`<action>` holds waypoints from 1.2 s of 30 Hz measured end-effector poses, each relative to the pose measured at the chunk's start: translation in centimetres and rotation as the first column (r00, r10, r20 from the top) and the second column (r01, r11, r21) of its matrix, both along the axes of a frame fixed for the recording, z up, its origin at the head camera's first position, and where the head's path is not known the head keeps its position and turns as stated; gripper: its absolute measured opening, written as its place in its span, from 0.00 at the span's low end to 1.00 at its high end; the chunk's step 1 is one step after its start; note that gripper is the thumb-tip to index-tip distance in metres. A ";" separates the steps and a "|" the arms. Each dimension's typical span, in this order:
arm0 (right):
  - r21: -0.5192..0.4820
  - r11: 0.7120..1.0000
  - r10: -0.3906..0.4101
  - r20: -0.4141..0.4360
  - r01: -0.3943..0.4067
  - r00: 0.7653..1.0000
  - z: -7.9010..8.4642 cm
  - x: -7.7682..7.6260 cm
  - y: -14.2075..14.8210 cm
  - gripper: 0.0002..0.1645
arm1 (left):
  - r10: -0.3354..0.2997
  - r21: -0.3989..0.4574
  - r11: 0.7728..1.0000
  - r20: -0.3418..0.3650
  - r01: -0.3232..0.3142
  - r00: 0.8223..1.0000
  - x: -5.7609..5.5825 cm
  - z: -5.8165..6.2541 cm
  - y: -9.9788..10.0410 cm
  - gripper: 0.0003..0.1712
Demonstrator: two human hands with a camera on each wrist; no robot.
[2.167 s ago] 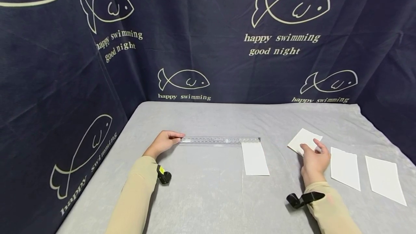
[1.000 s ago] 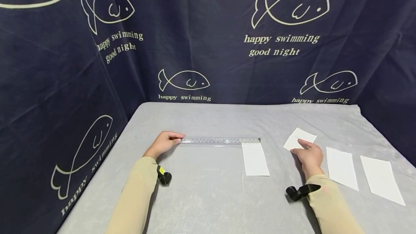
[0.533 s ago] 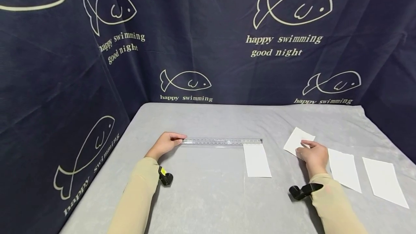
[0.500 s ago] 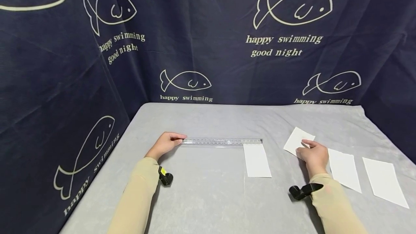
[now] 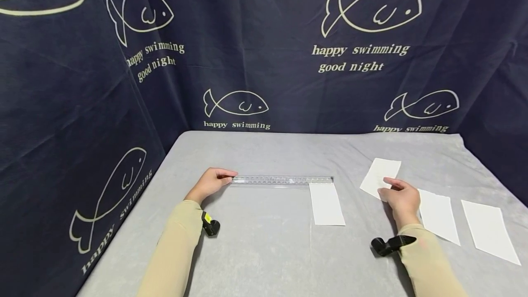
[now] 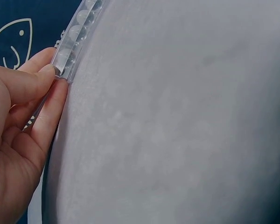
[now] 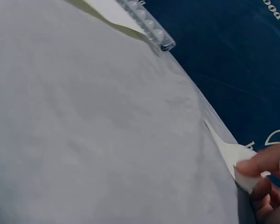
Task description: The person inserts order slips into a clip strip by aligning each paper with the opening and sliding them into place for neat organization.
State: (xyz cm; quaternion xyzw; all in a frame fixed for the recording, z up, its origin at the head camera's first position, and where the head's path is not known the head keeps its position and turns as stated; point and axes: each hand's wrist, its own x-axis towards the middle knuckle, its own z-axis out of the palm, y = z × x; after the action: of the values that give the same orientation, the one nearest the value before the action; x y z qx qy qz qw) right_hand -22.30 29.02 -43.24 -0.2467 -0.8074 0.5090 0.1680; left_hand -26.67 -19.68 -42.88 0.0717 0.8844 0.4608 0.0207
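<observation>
My left hand [image 5: 208,182] pinches the left end of a long clear plastic ticket rail [image 5: 280,180], which has a row of round balls inside; its thumb and fingers grip the end in the left wrist view, beside the balls [image 6: 77,35]. A white paper slip [image 5: 327,203] runs toward me from the rail's right end, its top edge at the rail. Right of that, my right hand [image 5: 403,198] pinches the lower right corner of another white slip [image 5: 381,171] between thumb and fingers. In the right wrist view this slip [image 7: 231,154] looks bent near the fingertips.
Two more white slips [image 5: 439,214] lie to the right, the nearer one partly behind the right hand. A grey cloth [image 5: 264,242] covers the table. Dark blue curtains [image 5: 288,81] with fish outlines stand at the back and sides.
My right hand shifted left, closed its thumb and fingers on the slip's corner, then came slightly back right. The slip has turned, its far end now pointing more away from me. My left hand stays put.
</observation>
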 end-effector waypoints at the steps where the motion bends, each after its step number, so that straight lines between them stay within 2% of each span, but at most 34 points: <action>1: -0.010 1.000 0.009 -0.003 -0.009 1.000 0.1 0.0 0.1 0.20 | -0.001 -0.001 1.000 -0.003 0.001 1.000 0.0 0.0 0.0 0.13; 9: -0.035 0.995 0.096 0.009 -0.096 0.995 0.7 0.1 0.4 0.23 | 0.001 -0.010 1.000 -0.001 -0.001 1.000 0.2 0.2 0.0 0.13; 14: -0.034 0.993 0.118 0.027 -0.117 0.993 1.2 0.4 0.5 0.28 | -0.010 -0.004 1.000 -0.006 0.010 1.000 0.2 0.2 0.0 0.13; 17: -0.122 0.985 0.125 0.000 -0.124 0.992 1.2 0.5 0.6 0.32 | -0.016 0.002 1.000 -0.016 0.016 1.000 0.1 0.2 -0.1 0.13; 19: -0.251 0.958 0.130 -0.042 -0.137 0.991 1.2 0.6 0.8 0.30 | -0.016 0.006 1.000 -0.018 0.016 1.000 0.0 0.2 -0.2 0.13; 20: -0.328 0.934 0.131 -0.063 -0.145 0.989 1.2 0.6 0.9 0.28 | -0.016 0.006 1.000 -0.018 0.017 1.000 0.0 0.1 -0.2 0.13; 24: -0.592 0.789 0.119 -0.116 -0.164 0.986 1.3 0.8 1.4 0.28 | -0.023 0.003 1.000 -0.016 0.023 1.000 -0.1 0.0 -0.3 0.13; 26: -0.666 0.727 0.116 -0.122 -0.167 0.986 1.5 0.9 1.5 0.29 | -0.026 0.001 1.000 -0.016 0.026 1.000 -0.2 0.0 -0.4 0.13; 28: -0.707 0.684 0.121 -0.136 -0.182 0.983 1.6 1.0 1.5 0.29 | -0.028 -0.003 1.000 -0.020 0.028 0.999 -0.2 -0.1 -0.4 0.13; 30: -0.727 0.658 0.127 -0.150 -0.196 0.981 1.7 1.1 1.4 0.29 | -0.027 -0.007 1.000 -0.020 0.027 0.999 -0.2 -0.1 -0.4 0.13; 32: -0.734 0.646 0.133 -0.162 -0.210 0.978 1.7 1.2 1.3 0.29 | -0.029 -0.013 1.000 -0.022 0.028 0.999 -0.2 -0.1 -0.4 0.13; 36: -0.739 0.638 0.143 -0.162 -0.216 0.976 1.9 1.5 1.2 0.29 | -0.035 -0.013 0.999 -0.025 0.035 0.999 -0.2 -0.1 -0.4 0.13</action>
State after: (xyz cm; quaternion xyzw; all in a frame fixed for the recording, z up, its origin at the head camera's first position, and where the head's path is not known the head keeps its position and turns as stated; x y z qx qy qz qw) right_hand -20.82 30.20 -41.34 -0.1897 -0.5363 0.8217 0.0350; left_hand -26.88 -20.10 -42.94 0.0928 0.8862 0.4536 0.0180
